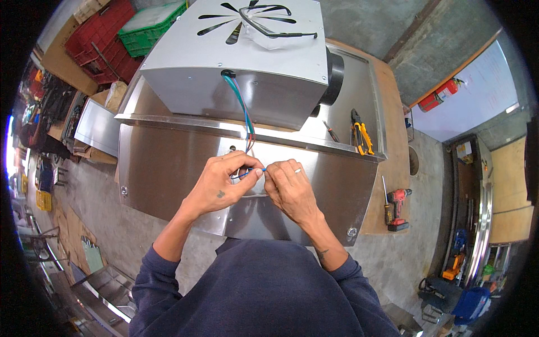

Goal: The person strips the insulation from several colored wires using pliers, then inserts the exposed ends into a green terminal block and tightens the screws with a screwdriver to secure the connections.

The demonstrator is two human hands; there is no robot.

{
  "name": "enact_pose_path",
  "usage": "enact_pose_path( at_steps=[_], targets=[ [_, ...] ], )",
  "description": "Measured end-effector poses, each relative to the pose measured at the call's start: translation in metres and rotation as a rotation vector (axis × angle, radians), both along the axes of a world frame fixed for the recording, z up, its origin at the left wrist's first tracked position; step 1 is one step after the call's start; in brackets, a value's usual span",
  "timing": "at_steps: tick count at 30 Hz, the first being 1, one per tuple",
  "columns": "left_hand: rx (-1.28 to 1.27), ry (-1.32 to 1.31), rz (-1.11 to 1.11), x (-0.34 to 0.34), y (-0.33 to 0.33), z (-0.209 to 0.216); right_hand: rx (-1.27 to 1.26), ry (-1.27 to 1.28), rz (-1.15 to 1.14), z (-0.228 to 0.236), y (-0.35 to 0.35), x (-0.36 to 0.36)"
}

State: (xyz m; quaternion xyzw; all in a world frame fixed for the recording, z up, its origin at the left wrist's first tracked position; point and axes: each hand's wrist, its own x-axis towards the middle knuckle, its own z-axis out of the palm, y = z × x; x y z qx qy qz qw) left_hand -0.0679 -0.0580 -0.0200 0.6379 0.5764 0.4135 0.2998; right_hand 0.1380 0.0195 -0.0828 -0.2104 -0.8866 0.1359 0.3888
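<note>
My left hand [227, 180] and my right hand [291, 188] meet fingertip to fingertip over the shiny sheet-metal panel [168, 163]. Between them they pinch a thin blue wire [243, 174], its bright blue part showing at the fingertips. Several coloured wires [241, 101], green, blue and red among them, come out of a hole in the front of a grey metal box [224, 95] and run down to my hands. The fingers hide part of the wires. Below my left hand a second dark hole in the panel shows in part.
Safety glasses [269, 31] lie on the box beside its slotted vent. To the right are yellow-handled pliers [362, 135], a small cutter [330, 132], a screwdriver [386, 196] and a red cordless drill [398, 208]. A round black duct collar [335, 76] juts from the box's right side.
</note>
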Motion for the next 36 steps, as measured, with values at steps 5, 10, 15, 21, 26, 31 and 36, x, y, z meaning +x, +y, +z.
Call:
enact_pose_path(
  at_steps=[5, 10, 15, 21, 26, 31, 36],
  targets=[
    [0.048, -0.021, -0.018, 0.001, 0.001, -0.007, -1.025, 0.251, 0.067, 0.016, -0.016, -0.006],
    [0.209, 0.089, -0.053, 0.0, 0.003, -0.022, -2.032, 0.594, 0.425, 0.01, -0.007, -0.003],
    [0.077, 0.014, 0.043, -0.002, 0.001, -0.015, -1.063, 0.099, -0.243, -0.013, -0.007, 0.003],
    [0.011, -0.081, 0.21, -0.01, 0.002, -0.019, -0.493, -0.331, -0.268, -0.092, -0.032, 0.029],
    [-0.075, -0.233, 0.307, -0.013, 0.006, -0.028, -0.441, -0.314, -0.241, -0.13, -0.042, 0.022],
    [-0.055, -0.195, 0.305, -0.015, 0.004, -0.026, -0.884, 0.041, -0.225, -0.111, -0.033, 0.011],
    [-0.082, -0.1, 0.241, -0.014, -0.001, -0.013, -1.289, 0.696, -0.066, -0.051, -0.025, -0.007]
  ],
)
